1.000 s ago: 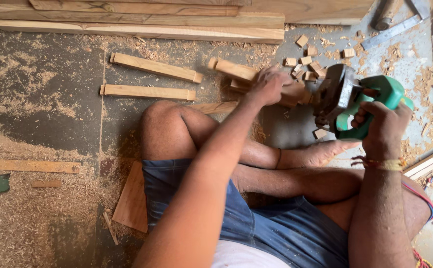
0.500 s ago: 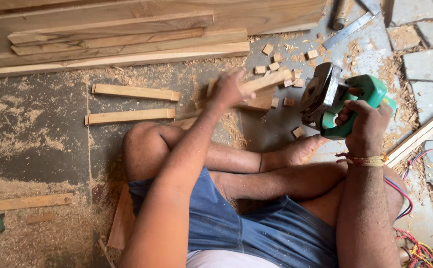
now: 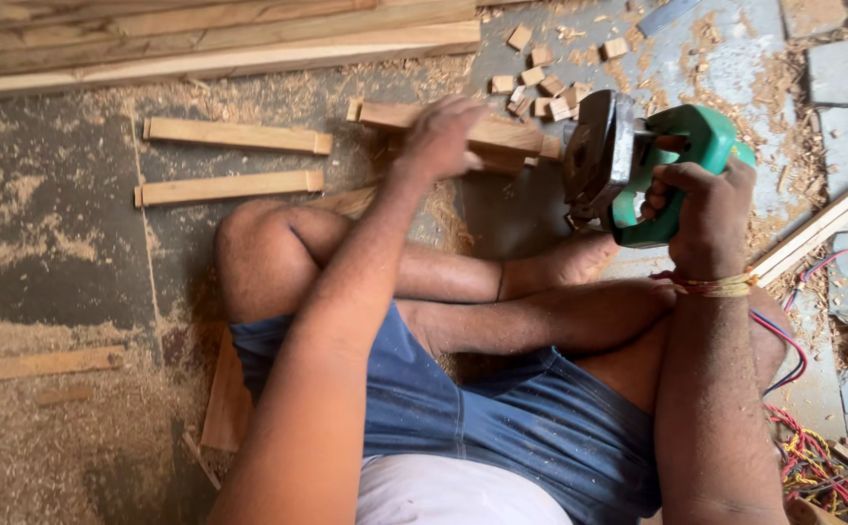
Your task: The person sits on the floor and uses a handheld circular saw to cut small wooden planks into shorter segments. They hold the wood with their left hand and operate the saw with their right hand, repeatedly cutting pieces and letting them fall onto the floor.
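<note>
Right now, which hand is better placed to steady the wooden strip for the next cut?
Probably the left hand: it already rests on the wooden strip, just beside the blade end of the green power saw. The right hand is wrapped around the saw's handle, so it isn't free.

head cam, looking down, close-up

Soft, even daylight, faint shadows under the legs, motion blur on the left hand.
</note>
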